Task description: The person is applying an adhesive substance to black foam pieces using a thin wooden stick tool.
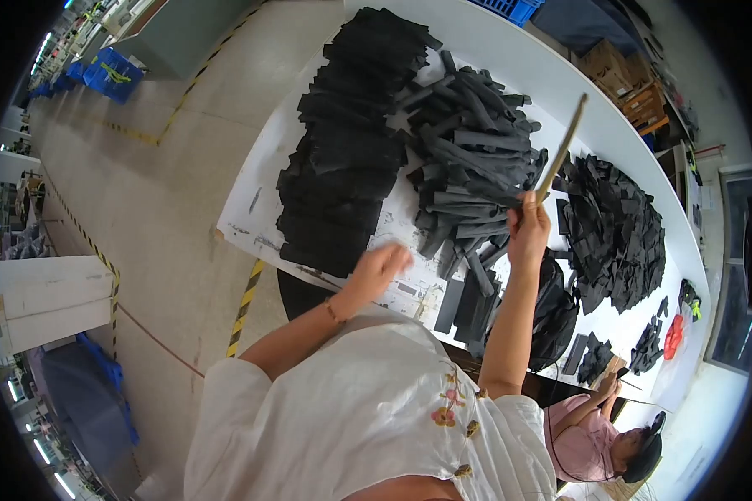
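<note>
My right hand (529,229) is raised over the white table and closed around the lower end of a thin wooden stick (563,149), which points up and away. Behind it lies a loose pile of rolled dark grey pieces (476,144), their material unclear. My left hand (383,268), blurred, hovers near the table's front edge with its fingers curled; nothing shows in it. Just beyond it, flat black pieces (344,150) overlap in a long row. Several flat dark strips (473,310) lie by the front edge, left of my right forearm.
A heap of black pieces (617,232) lies on the right, near a black bag (553,313). A co-worker in pink (586,432) sits at the table's far right, hands at small dark pieces. A raised white panel (558,62) borders the table's back.
</note>
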Tool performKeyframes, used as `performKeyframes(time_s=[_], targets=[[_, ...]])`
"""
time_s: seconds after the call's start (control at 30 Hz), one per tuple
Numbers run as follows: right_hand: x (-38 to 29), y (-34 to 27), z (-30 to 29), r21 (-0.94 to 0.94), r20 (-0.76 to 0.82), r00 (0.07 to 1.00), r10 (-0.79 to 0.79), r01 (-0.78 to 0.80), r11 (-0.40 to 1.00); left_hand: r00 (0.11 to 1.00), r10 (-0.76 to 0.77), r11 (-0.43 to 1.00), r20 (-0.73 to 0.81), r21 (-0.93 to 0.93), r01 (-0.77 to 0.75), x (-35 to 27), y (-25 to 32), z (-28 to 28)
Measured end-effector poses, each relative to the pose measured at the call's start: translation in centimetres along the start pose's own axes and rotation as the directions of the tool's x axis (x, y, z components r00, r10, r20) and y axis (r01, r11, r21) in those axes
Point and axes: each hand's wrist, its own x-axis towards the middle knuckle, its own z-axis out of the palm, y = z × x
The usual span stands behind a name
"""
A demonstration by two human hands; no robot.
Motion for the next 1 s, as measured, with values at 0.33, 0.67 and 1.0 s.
performKeyframes(time_s=[0.33,0.67,1.0], targets=[[-5.5,2.3,3.0,0.040,0.312,0.944,0.111,-0.130,0.991,0.976,0.212,0.948,0.042,-0.253,-0.195,8.1,4.3,2.0],[-7.8,6.8,3.8,-0.095,0.233,0.968,0.088,-0.068,0.993,0.917,-0.032,0.945,-0.397,-0.312,-0.102,7.7,-2.8,5.2],[-3.8,7.5,-4.6,-0.693,0.131,0.951,-0.281,0.291,0.660,0.852,0.440,0.681,-0.285,0.724,-0.110,1.6,-7.1,-5.6]])
